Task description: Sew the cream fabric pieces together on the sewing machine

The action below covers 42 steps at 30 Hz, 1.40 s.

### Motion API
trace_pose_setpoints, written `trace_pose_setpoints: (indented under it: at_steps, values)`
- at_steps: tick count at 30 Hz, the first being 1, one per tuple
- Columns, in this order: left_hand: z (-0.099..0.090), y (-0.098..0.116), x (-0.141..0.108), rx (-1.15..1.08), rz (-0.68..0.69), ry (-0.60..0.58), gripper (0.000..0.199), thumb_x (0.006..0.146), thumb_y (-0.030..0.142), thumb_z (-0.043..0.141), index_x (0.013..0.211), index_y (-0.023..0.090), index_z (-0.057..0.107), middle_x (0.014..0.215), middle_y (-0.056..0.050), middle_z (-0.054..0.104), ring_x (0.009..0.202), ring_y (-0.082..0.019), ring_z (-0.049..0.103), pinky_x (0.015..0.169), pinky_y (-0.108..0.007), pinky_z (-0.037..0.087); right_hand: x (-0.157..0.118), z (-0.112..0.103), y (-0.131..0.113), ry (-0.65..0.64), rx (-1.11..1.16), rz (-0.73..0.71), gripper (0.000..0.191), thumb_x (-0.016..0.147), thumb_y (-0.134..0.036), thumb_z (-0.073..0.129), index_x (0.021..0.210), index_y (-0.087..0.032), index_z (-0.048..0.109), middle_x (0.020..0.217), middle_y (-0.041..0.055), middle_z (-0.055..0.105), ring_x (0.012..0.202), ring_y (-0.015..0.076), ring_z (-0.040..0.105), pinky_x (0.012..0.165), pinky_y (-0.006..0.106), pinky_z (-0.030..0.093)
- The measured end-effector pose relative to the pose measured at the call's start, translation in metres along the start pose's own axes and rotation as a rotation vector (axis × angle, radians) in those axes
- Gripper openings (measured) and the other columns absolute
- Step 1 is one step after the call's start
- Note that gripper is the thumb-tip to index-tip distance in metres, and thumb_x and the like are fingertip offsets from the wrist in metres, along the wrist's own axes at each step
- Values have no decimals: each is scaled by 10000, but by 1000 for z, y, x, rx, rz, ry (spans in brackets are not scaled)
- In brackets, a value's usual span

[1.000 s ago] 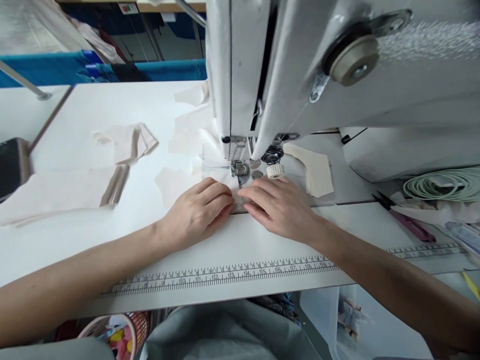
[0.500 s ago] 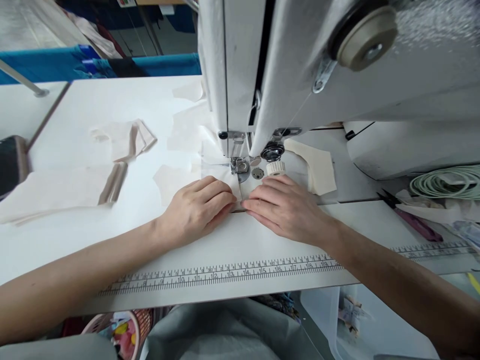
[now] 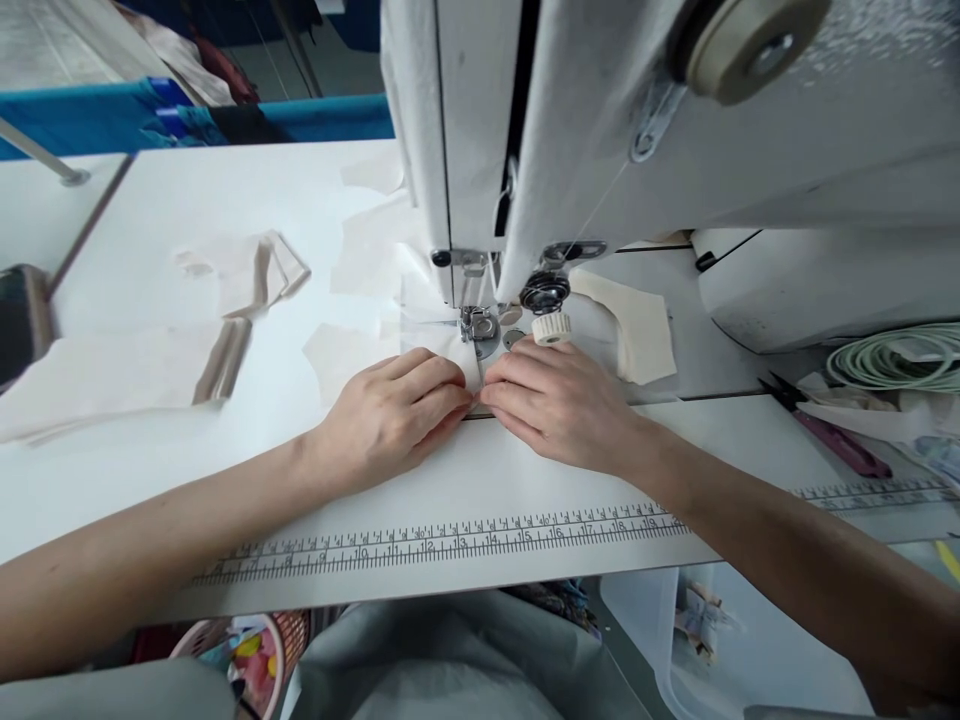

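A white fabric piece [image 3: 452, 345] lies under the presser foot [image 3: 477, 324] of a sewing machine [image 3: 480, 130]. My left hand [image 3: 401, 412] rests over the fabric's left side, its fingers pinched together at the near edge. From the right, my right hand [image 3: 559, 405] pinches the same edge, with its fingertips almost touching the left ones. Most of the edge is hidden under my fingers. The back of my right hand is just in front of a ribbed white knob [image 3: 551, 328] on the machine.
Stacked fabric pieces [image 3: 127, 375] and a folded bundle [image 3: 251, 275] lie left. Right are a cream fabric piece [image 3: 634, 325], purple-handled snips [image 3: 840, 440] and a pale green coil [image 3: 896, 358]. A printed ruler [image 3: 465, 545] runs along the front edge. Below are a pink basket [image 3: 289, 640] and plastic bin [image 3: 780, 650].
The view has shifted slightly. My right fingers have drawn a little closer to the left fingertips at the fabric edge. Both hands keep nearly the same pose.
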<state>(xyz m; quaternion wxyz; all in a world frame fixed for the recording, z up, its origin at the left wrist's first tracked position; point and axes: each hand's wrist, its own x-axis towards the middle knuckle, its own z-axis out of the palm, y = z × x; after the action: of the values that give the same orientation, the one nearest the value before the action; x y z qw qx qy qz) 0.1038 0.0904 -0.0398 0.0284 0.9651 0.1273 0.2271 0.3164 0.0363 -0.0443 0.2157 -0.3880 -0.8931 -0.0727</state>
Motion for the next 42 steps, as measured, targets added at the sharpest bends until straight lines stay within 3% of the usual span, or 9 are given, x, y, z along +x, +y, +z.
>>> trace_pose_setpoints:
  at_steps: [9, 16, 24, 42]
  values:
    - [1, -1, 0, 27, 14, 1, 90, 929, 163, 534, 947, 164, 622, 944, -58, 686, 834, -171, 610, 707, -292, 529, -5, 1, 0, -2, 129, 91, 220, 954, -171, 463, 912, -158, 678, 895, 54, 665, 823, 167, 558, 777, 344, 408]
    - [0, 0, 1, 31, 6, 25, 46, 912, 153, 558, 921, 164, 601, 926, -52, 692, 813, -168, 619, 673, -291, 532, -17, -15, -7, -71, 51, -56, 201, 930, -184, 499, 1005, -147, 681, 827, 49, 646, 798, 173, 528, 829, 382, 429]
    - [-3, 2, 2, 172, 90, 37, 26, 904, 144, 577, 914, 149, 600, 918, -58, 707, 828, -195, 647, 622, -304, 509, -16, -12, -16, -105, -129, -81, 208, 933, -155, 489, 1060, -129, 652, 754, 17, 558, 706, 153, 450, 756, 349, 416]
    - [-5, 3, 3, 250, 174, 9, 69, 898, 97, 570, 880, 133, 626, 925, -65, 703, 840, -197, 651, 618, -305, 473, -18, -10, -19, -87, -161, -82, 183, 924, -114, 488, 832, -162, 639, 721, 6, 504, 672, 144, 386, 739, 341, 406]
